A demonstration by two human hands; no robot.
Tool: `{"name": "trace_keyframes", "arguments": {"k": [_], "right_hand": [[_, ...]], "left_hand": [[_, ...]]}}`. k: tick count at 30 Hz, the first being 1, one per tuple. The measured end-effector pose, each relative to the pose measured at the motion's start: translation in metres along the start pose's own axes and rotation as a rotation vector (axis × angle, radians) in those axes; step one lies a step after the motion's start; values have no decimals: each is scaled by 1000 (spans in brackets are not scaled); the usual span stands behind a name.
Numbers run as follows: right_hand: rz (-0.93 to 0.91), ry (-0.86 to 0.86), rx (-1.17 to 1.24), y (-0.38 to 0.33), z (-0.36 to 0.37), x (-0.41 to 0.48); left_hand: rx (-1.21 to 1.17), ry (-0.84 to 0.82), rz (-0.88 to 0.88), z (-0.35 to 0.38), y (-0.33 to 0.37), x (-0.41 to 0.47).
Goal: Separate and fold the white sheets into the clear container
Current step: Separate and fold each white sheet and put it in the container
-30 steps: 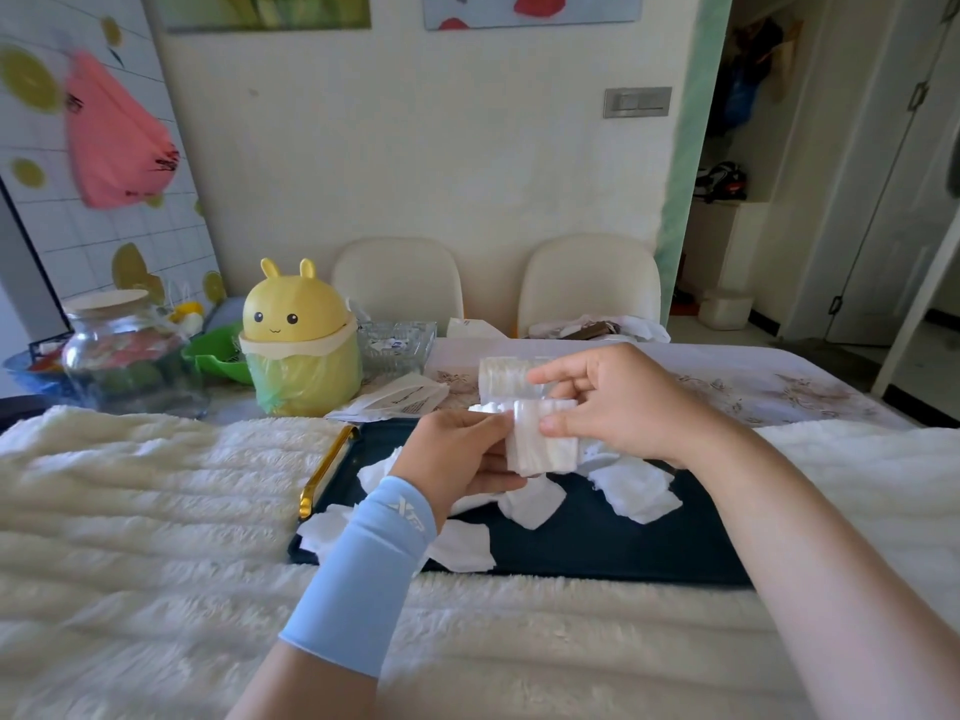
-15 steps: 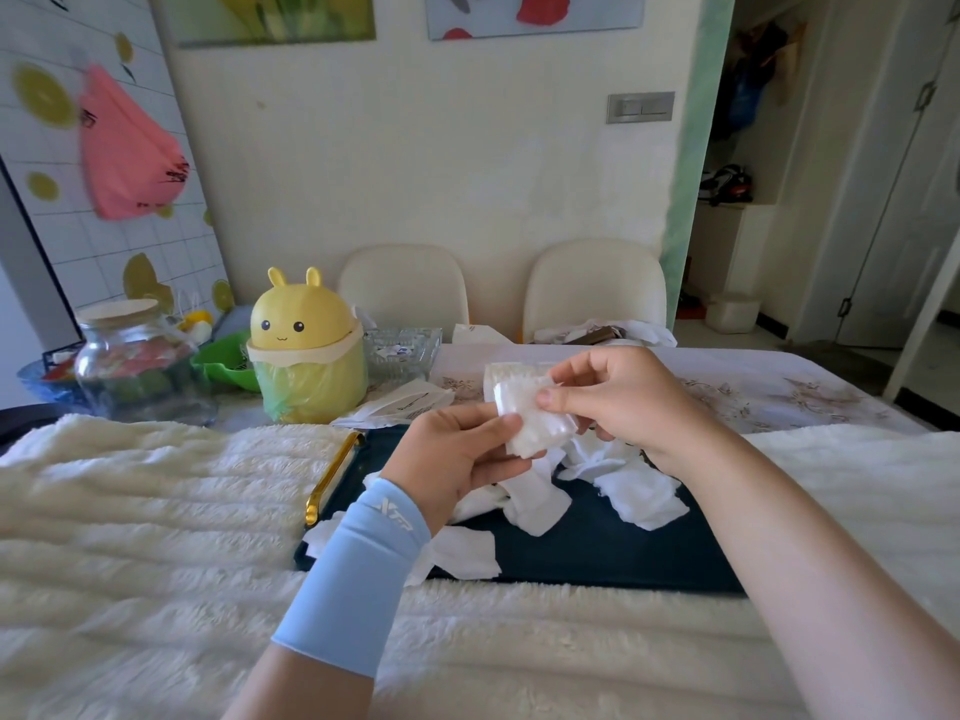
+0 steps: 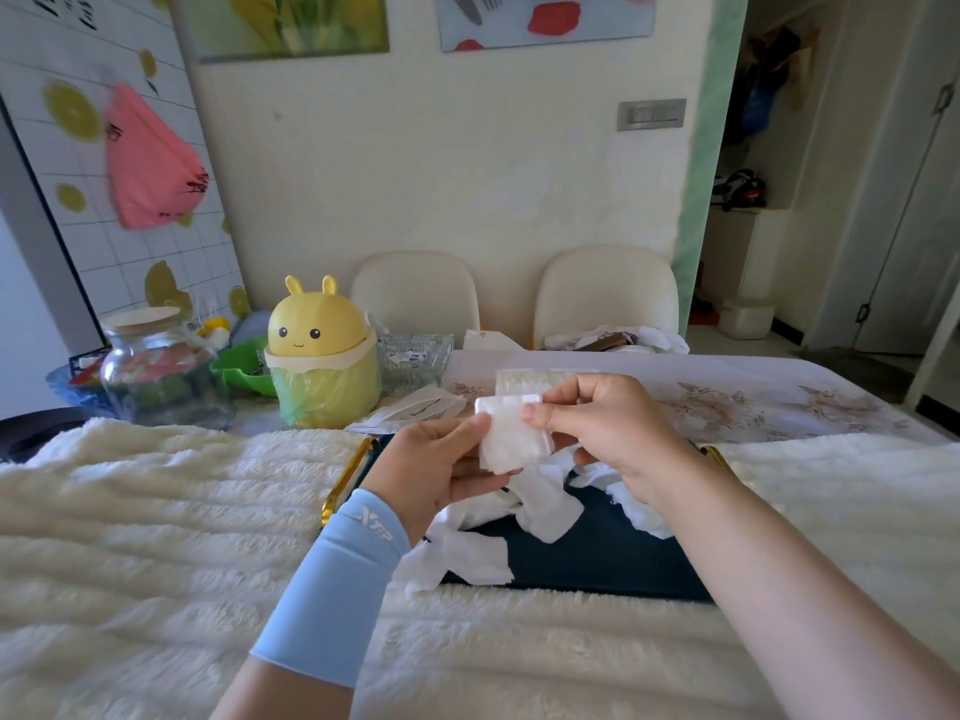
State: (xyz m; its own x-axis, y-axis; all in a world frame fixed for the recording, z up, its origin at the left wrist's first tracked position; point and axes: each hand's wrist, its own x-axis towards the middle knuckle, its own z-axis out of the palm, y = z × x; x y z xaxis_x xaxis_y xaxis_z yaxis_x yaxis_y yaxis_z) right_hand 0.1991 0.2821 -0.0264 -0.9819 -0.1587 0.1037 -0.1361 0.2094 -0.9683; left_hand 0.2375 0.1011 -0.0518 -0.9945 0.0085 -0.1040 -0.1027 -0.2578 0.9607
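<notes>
Both my hands hold one small folded white sheet (image 3: 511, 433) in the air above a dark tray (image 3: 597, 553). My left hand (image 3: 441, 465) pinches its left edge with the thumb on top. My right hand (image 3: 597, 423) pinches its upper right edge between thumb and forefinger. Just behind the sheet stands the clear container (image 3: 524, 380) with white sheets in it, mostly hidden by my hands. Several loose crumpled white sheets (image 3: 540, 504) lie on the tray under my hands.
A fluffy white cloth (image 3: 156, 537) covers the near table around the tray, which has gold handles (image 3: 345, 483). At the back left stand a yellow bunny bin (image 3: 322, 356), a glass jar (image 3: 156, 371), a green bowl (image 3: 239, 366) and a glass dish (image 3: 415, 356). Two chairs (image 3: 605, 288) stand behind.
The sheet has been folded smaller between my hands, which stay raised over the tray. The camera has tilted up a little, so the table sits lower in view.
</notes>
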Motion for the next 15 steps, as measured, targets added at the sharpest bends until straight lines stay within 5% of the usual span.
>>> {"name": "trace_keyframes", "arguments": {"k": [5,8,15], "right_hand": [[-33,148,93,-1,-4,3],[-76,57,187,-9,-6,0],[-120,30,-19,-8,14,-8]], "left_hand": [[-115,78,12,-3,1,1],[-60,107,34,-5,1,0],[27,-2,65,-3,1,-6]]}}
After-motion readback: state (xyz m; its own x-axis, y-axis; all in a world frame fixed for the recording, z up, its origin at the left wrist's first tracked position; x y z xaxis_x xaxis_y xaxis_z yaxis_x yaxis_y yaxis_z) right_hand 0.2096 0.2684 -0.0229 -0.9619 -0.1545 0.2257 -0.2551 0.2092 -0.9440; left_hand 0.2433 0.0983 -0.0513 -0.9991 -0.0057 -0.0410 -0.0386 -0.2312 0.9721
